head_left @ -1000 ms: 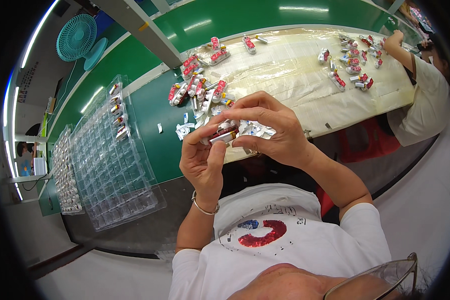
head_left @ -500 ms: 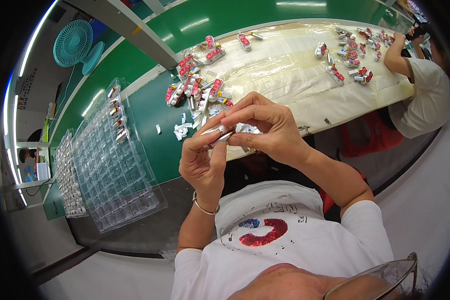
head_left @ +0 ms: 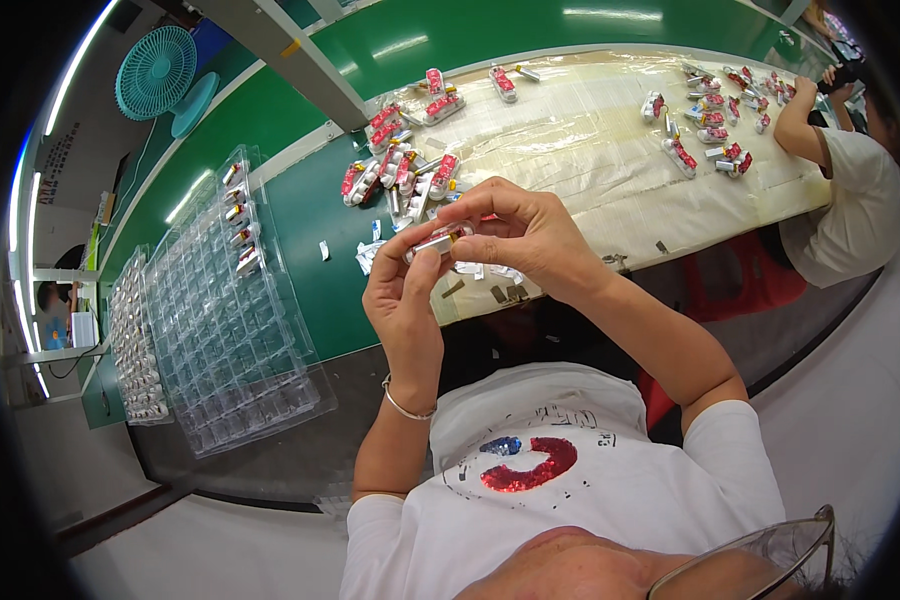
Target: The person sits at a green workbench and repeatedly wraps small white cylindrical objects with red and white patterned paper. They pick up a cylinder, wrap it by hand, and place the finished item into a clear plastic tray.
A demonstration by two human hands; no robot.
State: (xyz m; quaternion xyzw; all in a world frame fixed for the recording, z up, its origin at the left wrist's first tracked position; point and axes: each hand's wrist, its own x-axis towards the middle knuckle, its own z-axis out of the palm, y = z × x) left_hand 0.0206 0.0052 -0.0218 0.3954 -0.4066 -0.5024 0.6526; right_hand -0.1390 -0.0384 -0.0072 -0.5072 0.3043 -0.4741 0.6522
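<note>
Nearest, the white shirt (head_left: pixel 570 480), then a bracelet (head_left: pixel 408 405) on the left wrist. And here's the action: the left hand (head_left: pixel 402 300) has thumb and fingers pinched on a small red-and-white part (head_left: pixel 438 243) with a silvery piece on it, up over the near edge of the bench (head_left: pixel 315 310). The right hand (head_left: pixel 535 240) comes in from the right, thumb and fingers curled round the part's right end; how firmly they press, I can't tell. White slips (head_left: pixel 370 255) lie just beyond. Over on the left, a clear tray (head_left: pixel 225 340) has a few pieces along its far right side, and a well-filled tray (head_left: pixel 132 340) sits farther left. Farther back, a heap of red-and-white parts (head_left: pixel 400 170); far right, a co-worker (head_left: pixel 855 170) at more parts; far left, a turquoise fan (head_left: pixel 157 72).
</note>
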